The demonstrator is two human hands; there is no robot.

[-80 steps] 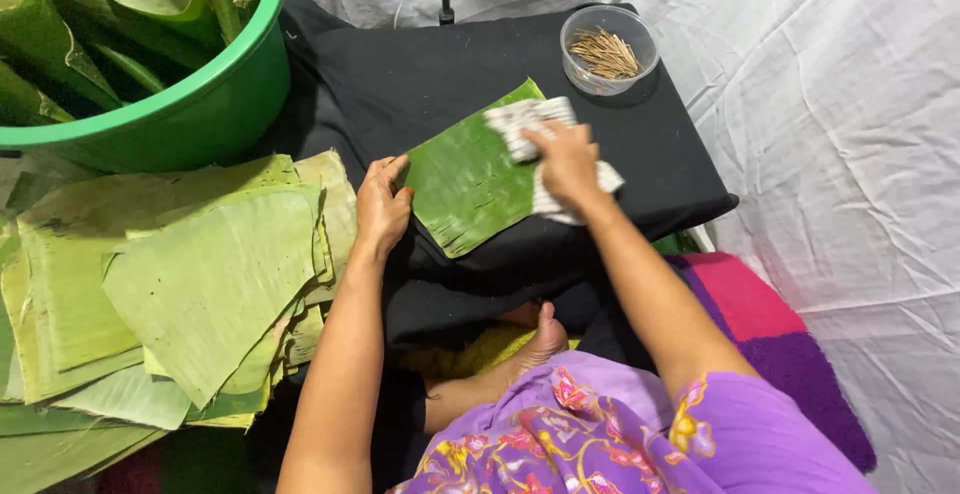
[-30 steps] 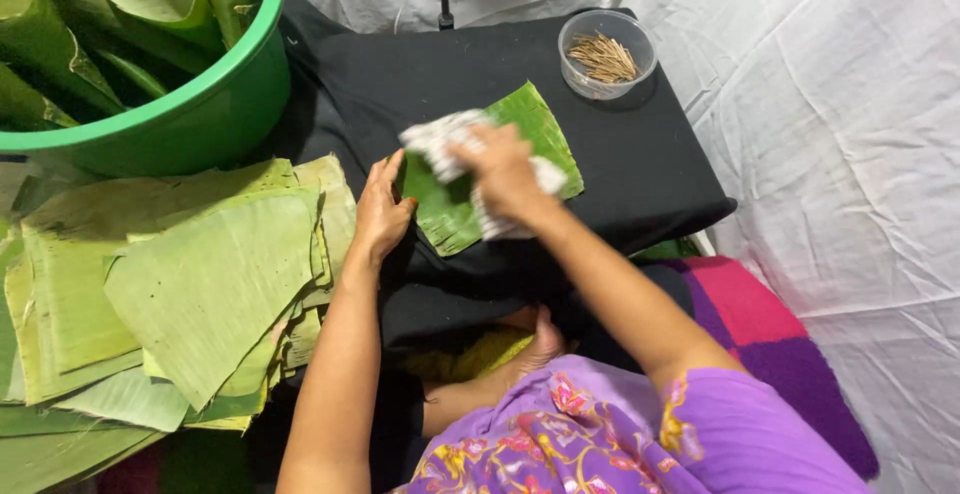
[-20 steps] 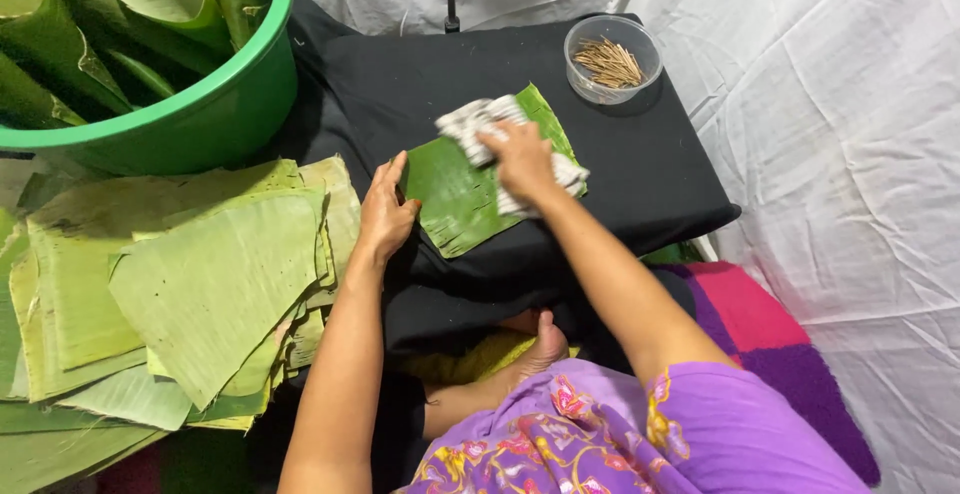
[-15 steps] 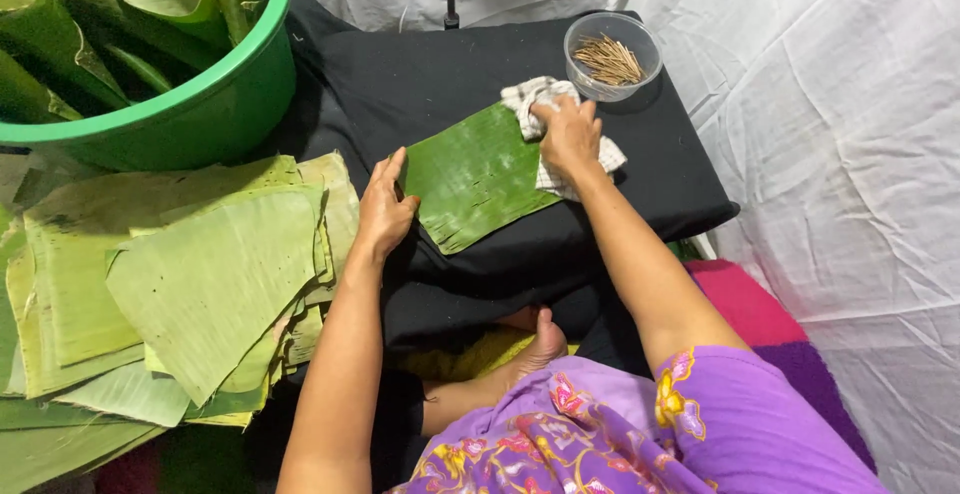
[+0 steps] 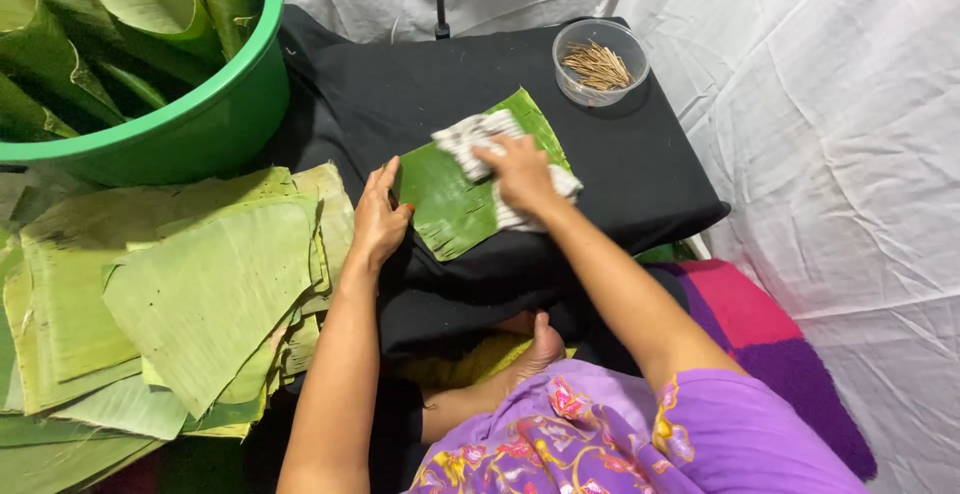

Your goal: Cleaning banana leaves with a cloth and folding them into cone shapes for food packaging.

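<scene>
- At the far left, a green tub [image 5: 215,124] is seen, packed with rolled banana leaves [image 5: 130,14].
- Near the tub, on the left, a loose stack of cut leaf pieces [image 5: 200,294] is spread out, pale undersides up.
- The left hand [image 5: 378,219] is laid flat on the black-covered table [image 5: 400,94], its fingers [image 5: 385,176] stretched fairly wide and pressing the left edge of a single green leaf [image 5: 450,204]. Nothing is gripped by it; the leaf is only pinned.
- The leaf lies in the middle of the table, slanted, its far corner towards the right.
- The right hand [image 5: 520,169] is pressed on a white patterned cloth [image 5: 470,139], which is bunched under curled fingers on top of the leaf.
- Half a second ago the cloth and right hand were at the leaf's far right corner, just beside the bowl; now they have been drawn nearer and leftwards onto the middle of the leaf. The left hand has stayed put. A wiping stroke across the leaf's face is judged to be under way, with much of the surface already passed over.
- At the far right of the table, a clear bowl [image 5: 600,59] of thin sticks [image 5: 598,64] is stood, well apart from the hands.
- Right of the table, white sheeting [image 5: 850,154] is hung.
</scene>
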